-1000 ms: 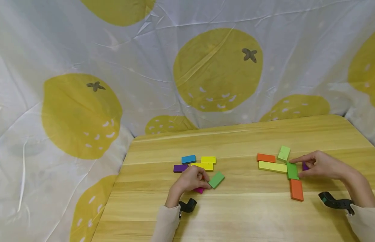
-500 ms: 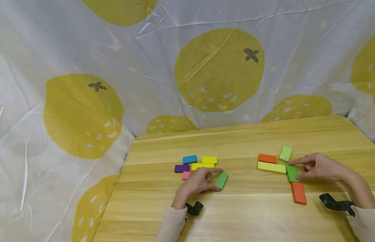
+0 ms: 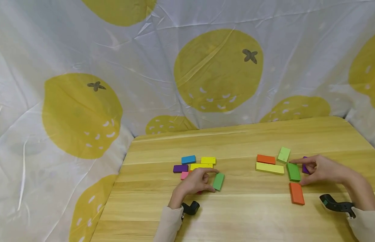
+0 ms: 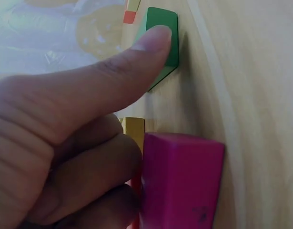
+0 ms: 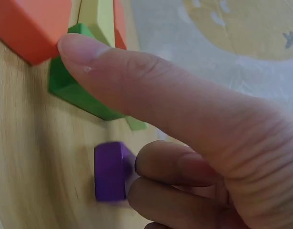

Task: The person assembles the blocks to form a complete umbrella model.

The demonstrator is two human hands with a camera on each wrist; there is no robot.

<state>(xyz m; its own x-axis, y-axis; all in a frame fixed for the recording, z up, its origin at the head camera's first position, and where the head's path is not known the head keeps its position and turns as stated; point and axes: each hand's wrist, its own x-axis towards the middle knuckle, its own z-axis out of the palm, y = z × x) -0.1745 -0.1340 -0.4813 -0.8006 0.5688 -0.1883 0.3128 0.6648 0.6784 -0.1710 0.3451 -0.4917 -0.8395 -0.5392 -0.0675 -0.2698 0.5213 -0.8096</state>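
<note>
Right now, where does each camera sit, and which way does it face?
Head: worn there, facing forward and down at the table; left hand, right hand, sleeves show.
Left wrist: worn there, facing the left green block; thumb and fingers show.
Right wrist: worn there, facing the right green block; thumb and fingers show.
Head and left wrist share the left green block.

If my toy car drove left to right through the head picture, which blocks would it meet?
Purple block, long yellow block, green block at the left hand, pale yellow block, bright green block at the right hand, another purple block. I skipped overlapping ones.
</note>
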